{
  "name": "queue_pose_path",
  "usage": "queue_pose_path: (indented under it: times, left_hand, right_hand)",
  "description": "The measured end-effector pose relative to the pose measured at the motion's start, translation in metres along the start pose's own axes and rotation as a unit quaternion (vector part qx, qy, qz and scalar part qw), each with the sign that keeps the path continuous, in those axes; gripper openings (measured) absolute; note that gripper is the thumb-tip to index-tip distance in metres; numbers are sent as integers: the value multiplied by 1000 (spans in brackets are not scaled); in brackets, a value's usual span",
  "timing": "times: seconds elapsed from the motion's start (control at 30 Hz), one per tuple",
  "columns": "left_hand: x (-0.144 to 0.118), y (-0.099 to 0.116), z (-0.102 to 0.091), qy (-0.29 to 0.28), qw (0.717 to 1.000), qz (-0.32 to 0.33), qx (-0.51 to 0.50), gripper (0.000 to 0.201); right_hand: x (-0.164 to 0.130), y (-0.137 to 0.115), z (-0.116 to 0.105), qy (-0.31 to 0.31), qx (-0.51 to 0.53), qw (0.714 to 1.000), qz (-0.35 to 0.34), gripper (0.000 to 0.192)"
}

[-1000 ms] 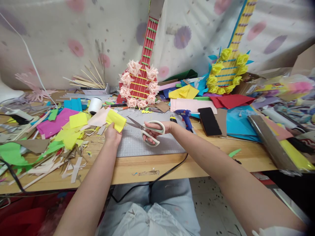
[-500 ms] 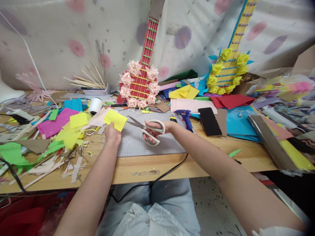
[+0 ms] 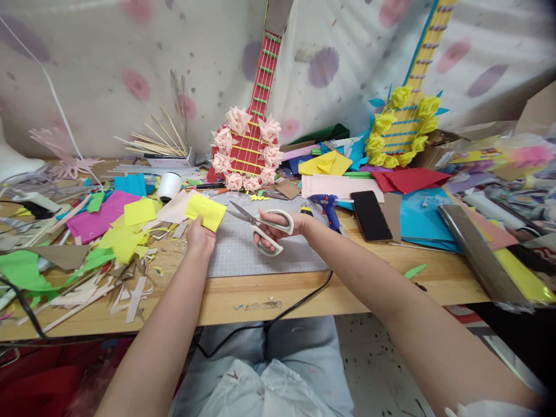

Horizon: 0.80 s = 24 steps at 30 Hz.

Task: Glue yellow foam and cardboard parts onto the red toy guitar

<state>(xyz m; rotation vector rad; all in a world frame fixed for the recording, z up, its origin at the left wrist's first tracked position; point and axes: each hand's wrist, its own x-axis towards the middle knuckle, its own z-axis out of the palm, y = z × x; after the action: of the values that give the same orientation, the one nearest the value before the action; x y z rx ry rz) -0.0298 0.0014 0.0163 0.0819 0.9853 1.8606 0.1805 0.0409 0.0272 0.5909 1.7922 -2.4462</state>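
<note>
A folded piece of yellow crepe paper is pinched in my left hand, held above the left edge of the grey cutting mat. My right hand has its fingers through the white handles of a pair of scissors. The blades are parted and point left towards the paper, with a small gap between their tips and its right edge. Part of my left hand's fingers is hidden behind the paper.
Behind the mat stands a red paper guitar with pink flowers. A blue glue gun and a black phone lie right of my right hand. Yellow paper scraps and a white spool lie to the left. A black cable crosses the table's front edge.
Both hands, the yellow paper and the scissors stand almost where they were. The scissors' blades remain parted, and the view has shifted very slightly.
</note>
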Motion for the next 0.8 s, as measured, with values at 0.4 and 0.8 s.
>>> queue_pose_path:
  times: [0.4,0.8]
  left_hand:
    - [1,-1,-1,-11,1000,-8,-2,33]
    - [-4,-9,-2,-70,996,-48,7,30]
  right_hand:
    - [0,-6,10,-10,8,1000,6,75]
    - [24,-2,10,3,60,997,-42,83]
